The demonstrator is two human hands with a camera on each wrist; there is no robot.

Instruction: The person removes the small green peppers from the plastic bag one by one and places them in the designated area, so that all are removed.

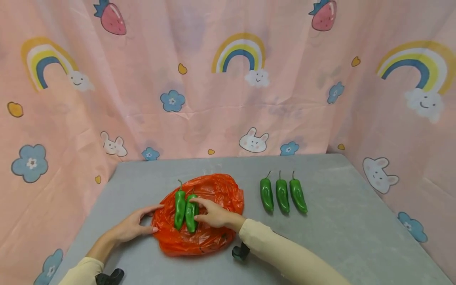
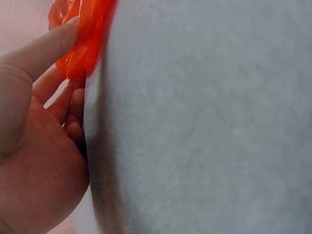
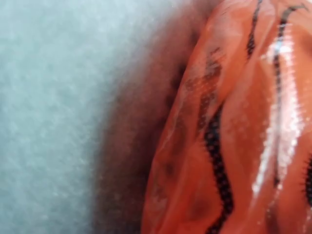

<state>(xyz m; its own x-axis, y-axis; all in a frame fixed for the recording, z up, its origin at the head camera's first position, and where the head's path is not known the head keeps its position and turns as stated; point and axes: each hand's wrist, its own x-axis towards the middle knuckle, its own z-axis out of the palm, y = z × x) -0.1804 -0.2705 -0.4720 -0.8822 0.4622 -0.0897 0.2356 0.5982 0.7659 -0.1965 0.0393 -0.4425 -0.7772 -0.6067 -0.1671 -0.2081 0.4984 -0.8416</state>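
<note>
A crumpled red plastic bag (image 1: 213,241) lies on the grey table with two green chili peppers on it, side by side. My right hand (image 1: 215,213) reaches over the bag and holds the right-hand pepper (image 1: 191,221), index finger across its upper part and thumb at its right side. Just left of it is the other pepper (image 1: 179,209), stem pointing away. My left hand (image 1: 132,227) touches the bag's left edge, thumb and index finger spread apart. In the left wrist view the thumb (image 2: 48,46) lies against the red plastic. The right wrist view shows only bag and table, no fingers.
Three more green chili peppers (image 1: 282,196) lie in a row on the table (image 1: 342,229) right of the bag. A pink patterned curtain (image 1: 213,130) hangs behind the table and along both sides. Dark wrist-worn devices (image 1: 240,251) sit under both wrists.
</note>
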